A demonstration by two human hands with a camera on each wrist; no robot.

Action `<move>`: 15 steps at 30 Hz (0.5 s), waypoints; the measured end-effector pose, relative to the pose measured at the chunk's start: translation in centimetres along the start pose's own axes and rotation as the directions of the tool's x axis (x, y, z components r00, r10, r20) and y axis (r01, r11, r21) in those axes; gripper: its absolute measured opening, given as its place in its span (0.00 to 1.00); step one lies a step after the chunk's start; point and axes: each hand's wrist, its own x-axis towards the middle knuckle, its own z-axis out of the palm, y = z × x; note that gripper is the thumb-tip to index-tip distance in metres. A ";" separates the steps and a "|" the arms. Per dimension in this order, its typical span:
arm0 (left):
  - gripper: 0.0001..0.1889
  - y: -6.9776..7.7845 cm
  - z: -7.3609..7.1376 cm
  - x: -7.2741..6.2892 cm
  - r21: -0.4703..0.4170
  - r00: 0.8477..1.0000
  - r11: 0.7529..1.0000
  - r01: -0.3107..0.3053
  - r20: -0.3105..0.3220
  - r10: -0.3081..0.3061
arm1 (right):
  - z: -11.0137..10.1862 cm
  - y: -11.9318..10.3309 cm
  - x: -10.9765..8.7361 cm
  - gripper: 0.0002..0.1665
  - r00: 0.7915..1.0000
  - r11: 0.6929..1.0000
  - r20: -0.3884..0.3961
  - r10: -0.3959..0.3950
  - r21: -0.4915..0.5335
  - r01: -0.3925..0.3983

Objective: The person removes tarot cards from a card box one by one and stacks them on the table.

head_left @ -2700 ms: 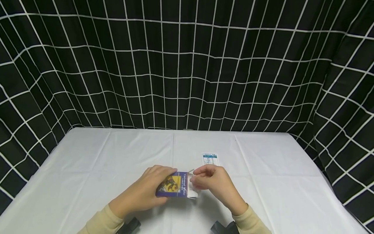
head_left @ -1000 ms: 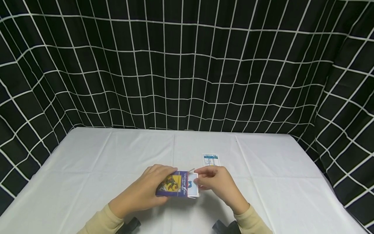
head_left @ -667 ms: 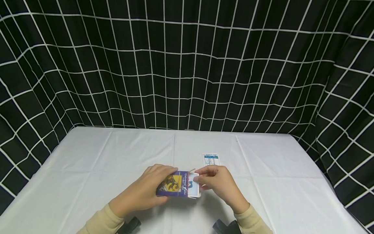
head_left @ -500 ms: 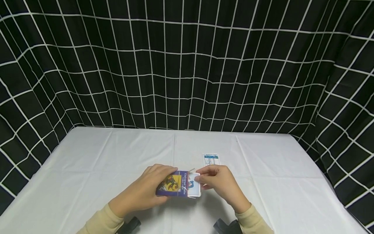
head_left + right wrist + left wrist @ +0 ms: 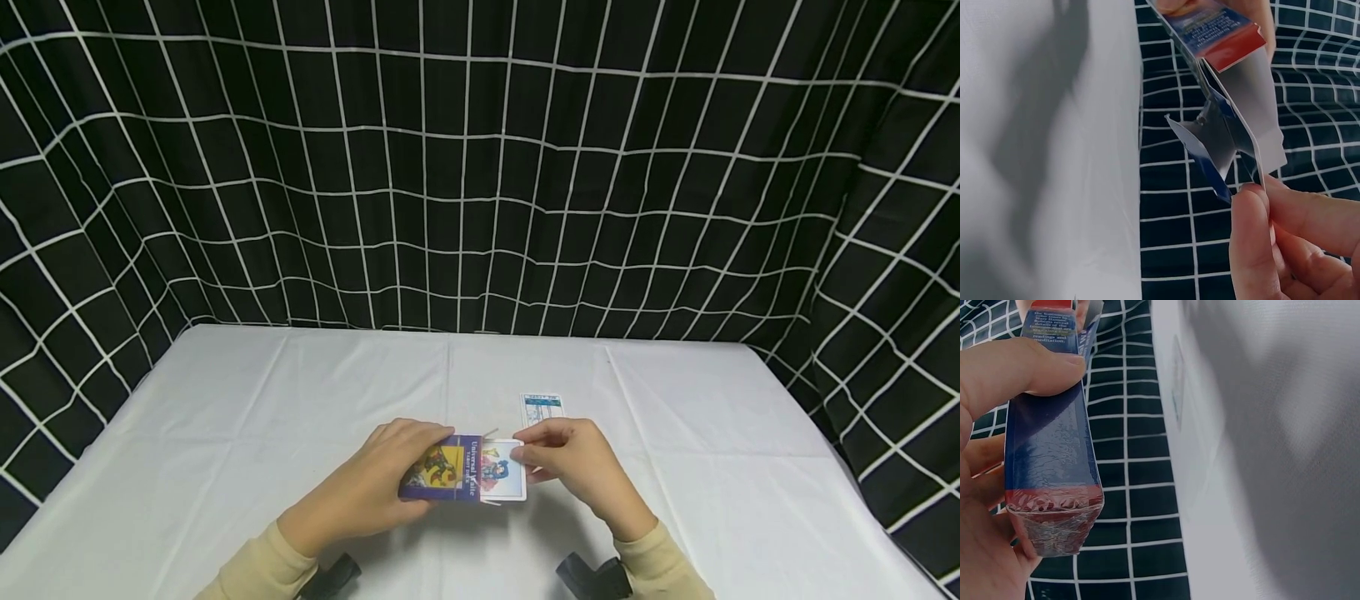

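Observation:
My left hand (image 5: 386, 479) grips a purple-blue tarot deck box (image 5: 442, 471) between thumb and fingers, holding it above the white table. "Universal Waite" is printed near its right end. In the left wrist view the box's narrow side and its plastic-wrapped bottom end face the camera, the thumb (image 5: 1054, 365) lying along the side. From the box's torn-out right end a tarot card (image 5: 502, 469) with a coloured figure sticks out about halfway. My right hand (image 5: 573, 454) pinches the card's outer end between thumb and index finger. Loose flaps (image 5: 1200, 153) stand at the box mouth in the right wrist view.
A printed card (image 5: 542, 408) lies on the white tablecloth (image 5: 337, 383) just behind my right hand, partly covered by it. Black cloth with a white grid (image 5: 480, 183) hangs at the back and sides. Dark wrist-camera mounts sit below both wrists.
My right hand has moved to the right, drawing the card farther out of the box and uncovering its picture. My left hand holds the box in nearly the same place.

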 end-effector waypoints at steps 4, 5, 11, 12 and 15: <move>0.40 0.0 0.0 0.0 0.001 1.000 1.000 -0.001 -0.001 0.001 | -0.2 0.1 0.1 0.14 1.000 1.000 -0.009 0.005 -0.005 -0.005; 0.40 0.0 0.0 0.0 0.002 1.000 1.000 0.000 0.000 0.000 | -0.3 0.1 0.1 0.14 1.000 1.000 -0.009 0.006 -0.006 -0.006; 0.40 0.0 0.0 0.0 0.011 1.000 1.000 0.009 0.006 -0.009 | -0.7 0.1 0.1 0.14 1.000 1.000 0.002 0.013 -0.019 -0.013; 0.40 0.0 0.0 0.0 0.011 1.000 1.000 0.009 0.007 -0.009 | -0.7 0.1 0.1 0.14 1.000 1.000 0.004 0.015 -0.024 -0.014; 0.40 0.1 0.0 0.0 0.009 1.000 1.000 0.009 0.007 -0.009 | -0.9 0.0 0.1 0.14 1.000 0.999 0.006 0.020 -0.034 -0.020</move>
